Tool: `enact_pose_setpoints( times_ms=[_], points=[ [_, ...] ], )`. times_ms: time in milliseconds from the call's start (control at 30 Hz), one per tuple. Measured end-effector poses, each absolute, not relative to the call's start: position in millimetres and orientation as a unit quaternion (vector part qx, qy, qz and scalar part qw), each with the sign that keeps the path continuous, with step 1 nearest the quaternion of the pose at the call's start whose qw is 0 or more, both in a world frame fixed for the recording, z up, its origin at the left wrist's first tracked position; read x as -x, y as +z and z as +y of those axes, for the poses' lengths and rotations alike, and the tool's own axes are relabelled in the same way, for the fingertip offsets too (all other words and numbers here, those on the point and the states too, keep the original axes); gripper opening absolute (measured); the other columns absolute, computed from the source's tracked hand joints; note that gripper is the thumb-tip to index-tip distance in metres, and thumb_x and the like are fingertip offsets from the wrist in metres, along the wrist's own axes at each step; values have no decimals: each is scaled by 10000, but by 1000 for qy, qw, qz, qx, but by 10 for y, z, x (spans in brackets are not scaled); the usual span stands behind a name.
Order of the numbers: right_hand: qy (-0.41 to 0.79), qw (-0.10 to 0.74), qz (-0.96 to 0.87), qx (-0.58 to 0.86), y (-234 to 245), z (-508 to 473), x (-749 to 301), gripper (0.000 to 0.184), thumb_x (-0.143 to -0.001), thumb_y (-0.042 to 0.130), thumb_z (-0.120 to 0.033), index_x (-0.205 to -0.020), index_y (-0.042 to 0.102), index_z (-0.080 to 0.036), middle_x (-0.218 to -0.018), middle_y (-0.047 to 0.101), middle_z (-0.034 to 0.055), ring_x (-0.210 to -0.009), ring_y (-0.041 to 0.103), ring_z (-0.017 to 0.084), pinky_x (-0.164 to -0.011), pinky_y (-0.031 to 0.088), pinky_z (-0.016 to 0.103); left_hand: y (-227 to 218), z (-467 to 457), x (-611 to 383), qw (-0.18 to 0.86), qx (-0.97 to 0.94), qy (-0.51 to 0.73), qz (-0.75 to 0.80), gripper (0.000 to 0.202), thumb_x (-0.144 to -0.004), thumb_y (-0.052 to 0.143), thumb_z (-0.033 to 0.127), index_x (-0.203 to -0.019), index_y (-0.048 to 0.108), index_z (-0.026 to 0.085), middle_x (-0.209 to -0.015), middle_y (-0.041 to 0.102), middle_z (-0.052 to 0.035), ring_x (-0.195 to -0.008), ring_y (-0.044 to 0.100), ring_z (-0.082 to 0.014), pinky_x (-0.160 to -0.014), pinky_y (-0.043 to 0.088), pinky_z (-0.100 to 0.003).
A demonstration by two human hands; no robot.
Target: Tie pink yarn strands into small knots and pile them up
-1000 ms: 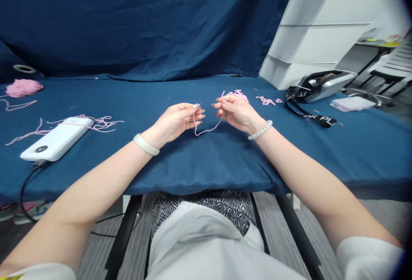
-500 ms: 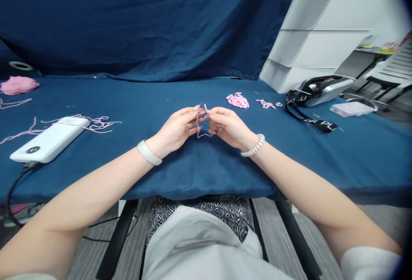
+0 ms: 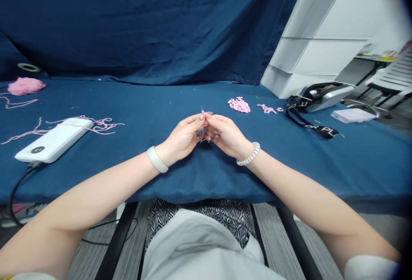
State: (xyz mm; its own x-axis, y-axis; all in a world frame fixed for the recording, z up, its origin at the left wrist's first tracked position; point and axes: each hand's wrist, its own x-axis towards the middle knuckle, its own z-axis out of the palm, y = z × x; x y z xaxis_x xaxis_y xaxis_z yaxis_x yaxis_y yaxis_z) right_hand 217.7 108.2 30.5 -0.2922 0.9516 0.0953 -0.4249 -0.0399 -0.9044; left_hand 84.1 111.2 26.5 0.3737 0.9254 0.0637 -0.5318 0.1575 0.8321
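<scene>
My left hand [image 3: 188,134] and my right hand [image 3: 223,132] meet fingertip to fingertip above the blue cloth, in the middle of the view. Both pinch a thin piece of pink yarn [image 3: 202,134]; a short end pokes up over the fingertips and some hangs between the palms. Most of the yarn is hidden by my fingers. Beyond my right hand lies a heap of small pink yarn pieces [image 3: 239,104], with a smaller group of yarn bits [image 3: 267,108] to its right.
A white power bank [image 3: 53,140] with a black cable lies at left, pink strands across it. Behind it are a pink yarn bundle [image 3: 26,86] and a tape roll [image 3: 28,67]. At right are a black lettered strap [image 3: 322,130], a silver-and-black device [image 3: 325,95] and a flat clear case [image 3: 354,115].
My hands have come closer together, fingertips now touching. The yarn loop that hung between them has drawn in and shows less. The view has shifted slightly.
</scene>
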Motion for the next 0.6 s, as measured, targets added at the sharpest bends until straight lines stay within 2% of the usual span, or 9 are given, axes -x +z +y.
enact_pose_setpoints(
  times_ms=[233,433,600],
  points=[
    [653,505,-468,317,286,1054,-2150,523,-558,838,-530,-532,448,-183,-453,379,-80,-444,379,61,-491,317,252,258,1098,-851,704,-403,524,260,242,-668,849,322,-847,754,189,-848,697,-23,-743,589,-132,-634,436,-268],
    [662,488,-463,330,283,1045,-2130,514,-586,821,-553,-596,468,-179,-464,366,-92,-453,369,55,-493,322,241,261,1134,-829,683,-401,543,277,278,-593,891,323,-760,735,165,-788,690,0,-722,600,-98,-683,432,-241],
    [669,485,-457,329,260,1045,-2123,485,-624,803,-536,-633,474,-179,-476,378,-91,-456,378,56,-490,323,236,259,1142,-827,667,-416,550,282,202,-676,843,296,-741,715,153,-734,676,-9,-684,600,-95,-676,439,-235]
  ],
)
